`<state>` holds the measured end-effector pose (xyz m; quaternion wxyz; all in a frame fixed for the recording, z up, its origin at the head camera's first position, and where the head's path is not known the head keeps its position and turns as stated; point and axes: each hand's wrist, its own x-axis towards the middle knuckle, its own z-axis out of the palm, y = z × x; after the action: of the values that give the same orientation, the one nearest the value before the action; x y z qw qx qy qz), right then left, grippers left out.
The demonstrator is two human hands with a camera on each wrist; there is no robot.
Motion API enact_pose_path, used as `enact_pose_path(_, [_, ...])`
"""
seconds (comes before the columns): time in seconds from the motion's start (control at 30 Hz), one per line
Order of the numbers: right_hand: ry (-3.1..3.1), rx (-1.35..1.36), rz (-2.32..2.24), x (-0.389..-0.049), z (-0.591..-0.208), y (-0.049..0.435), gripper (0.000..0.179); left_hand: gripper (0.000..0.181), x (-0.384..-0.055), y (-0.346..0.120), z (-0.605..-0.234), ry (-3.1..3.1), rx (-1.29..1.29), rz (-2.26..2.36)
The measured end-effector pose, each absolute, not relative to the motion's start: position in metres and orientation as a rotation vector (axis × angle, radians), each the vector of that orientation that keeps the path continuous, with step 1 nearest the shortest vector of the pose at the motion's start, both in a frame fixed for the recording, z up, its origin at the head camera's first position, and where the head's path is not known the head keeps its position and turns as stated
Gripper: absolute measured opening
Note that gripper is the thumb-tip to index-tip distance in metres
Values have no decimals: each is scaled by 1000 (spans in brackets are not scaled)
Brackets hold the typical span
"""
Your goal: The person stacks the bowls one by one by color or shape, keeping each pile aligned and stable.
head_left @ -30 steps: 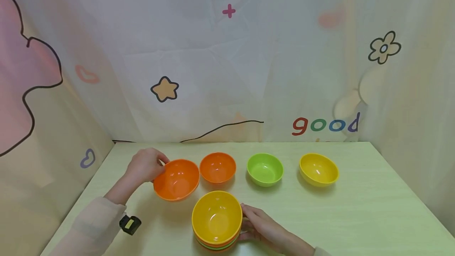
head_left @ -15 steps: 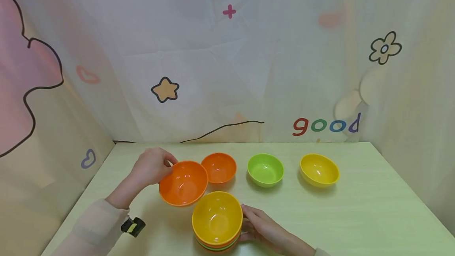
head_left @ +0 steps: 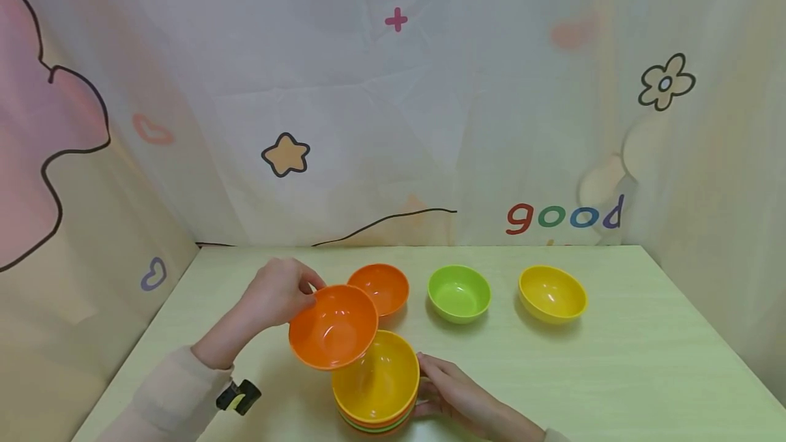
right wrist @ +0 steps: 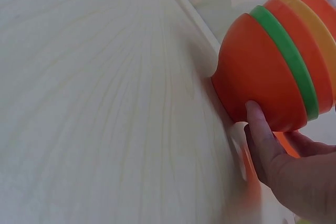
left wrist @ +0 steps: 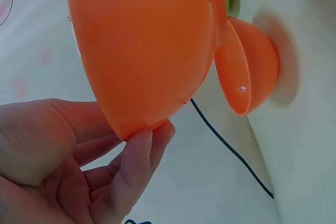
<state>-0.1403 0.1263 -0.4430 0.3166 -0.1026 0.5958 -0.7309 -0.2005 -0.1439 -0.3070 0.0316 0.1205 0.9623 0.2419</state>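
Observation:
My left hand (head_left: 279, 295) pinches the rim of an orange bowl (head_left: 334, 329) between thumb and fingers. It holds this bowl tilted above the table; its near right edge overlaps the stack in the head view. The stack has a yellow bowl (head_left: 376, 384) on top, with orange and green bowls (right wrist: 286, 51) nested under it and an orange bowl (right wrist: 252, 72) at the bottom. On the stack's right side rests my right hand (head_left: 457, 391), thumb and fingers extended against the bowls. The right wrist view shows its thumb (right wrist: 260, 124) touching the bottom orange bowl.
Behind the stack stand a smaller orange bowl (head_left: 381, 290), a green bowl (head_left: 458, 294) and a yellow bowl (head_left: 551, 294) in a row on the pale table (head_left: 645, 360). A patterned curtain (head_left: 393, 101) closes off the back and sides.
My left hand has carried the orange bowl right and toward me, from left of the stack to over its back left edge. The right hand and the stack have stayed put.

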Motion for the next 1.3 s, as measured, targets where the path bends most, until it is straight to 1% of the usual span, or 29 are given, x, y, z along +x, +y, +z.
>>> enact_pose_path(0.67, [1545,-273,-1935,-140,-445,128,62,16,-185,-108,-315,2903,537,817])
enact_pose_path(1.3, [1545,-273,-1944,-140,-446,126,63,15,-184,-102,-330,2863,639,758])
